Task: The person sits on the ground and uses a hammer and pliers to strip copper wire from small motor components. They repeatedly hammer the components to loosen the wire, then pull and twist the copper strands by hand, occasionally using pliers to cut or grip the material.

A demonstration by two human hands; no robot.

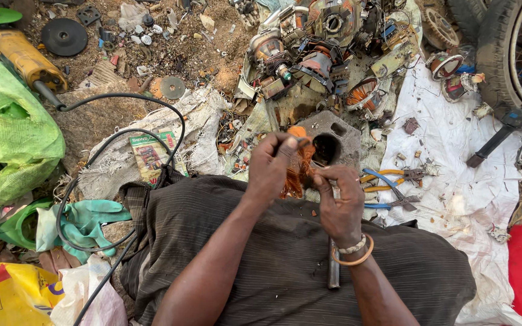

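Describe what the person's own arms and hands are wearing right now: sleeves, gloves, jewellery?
Both forearms are bare, with no sleeves in view, and neither hand wears a glove. The left hand carries no ring, band or watch that shows. The right hand has two pieces at the wrist: a pale beaded bracelet and, just behind it, a thin tan bangle of round section.

pliers (394, 184) right of hands (306, 181), motor parts (315, 54) beyond, cable (110, 175) and gloves (83, 220) left
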